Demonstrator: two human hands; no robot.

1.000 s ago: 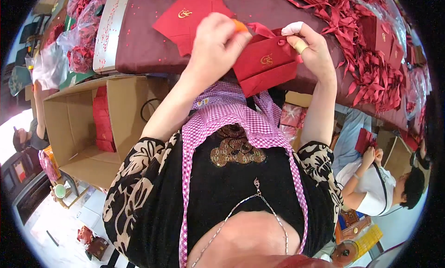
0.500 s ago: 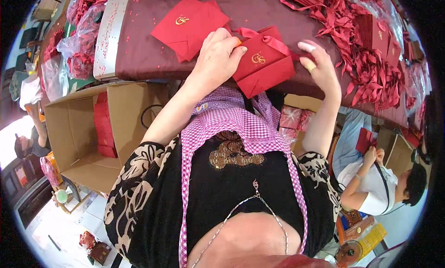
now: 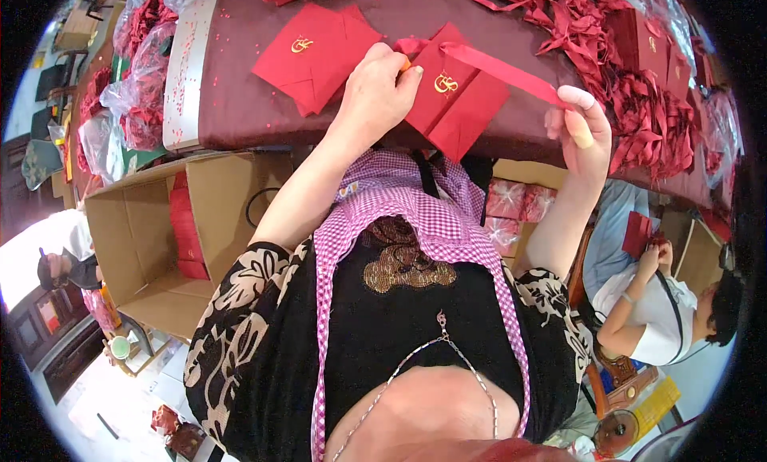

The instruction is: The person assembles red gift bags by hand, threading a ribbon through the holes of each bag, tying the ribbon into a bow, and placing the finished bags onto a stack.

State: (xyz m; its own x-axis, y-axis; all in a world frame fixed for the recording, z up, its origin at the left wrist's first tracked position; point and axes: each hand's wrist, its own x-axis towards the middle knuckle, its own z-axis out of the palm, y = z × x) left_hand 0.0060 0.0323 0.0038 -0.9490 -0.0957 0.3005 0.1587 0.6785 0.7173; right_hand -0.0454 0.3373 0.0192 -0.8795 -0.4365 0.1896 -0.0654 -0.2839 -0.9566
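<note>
A red paper envelope [image 3: 447, 90] with a gold emblem and folded flaps lies at the table's near edge. My left hand [image 3: 374, 90] is closed at its left edge, pinching it there, with a small orange thing [image 3: 406, 64] between thumb and forefinger that I cannot make out. From the envelope's top a red ribbon [image 3: 511, 70] stretches to the right. My right hand [image 3: 585, 130] pinches the ribbon's free end; coverings are wrapped round some of its fingers. More red envelopes [image 3: 315, 54] with the same emblem lie overlapped left of my left hand.
Loose red ribbons [image 3: 639, 102] are heaped on the right of the dark red tablecloth [image 3: 240, 114]. An open cardboard box [image 3: 132, 246] holding a red stack [image 3: 186, 230] stands below left. Plastic bags [image 3: 140, 94] lie at far left. A co-worker [image 3: 643, 310] sits at right, holding something red.
My right hand has moved right and drawn the ribbon out from the envelope into a taut strip. The envelope has tilted slightly; my left hand has stayed at its edge.
</note>
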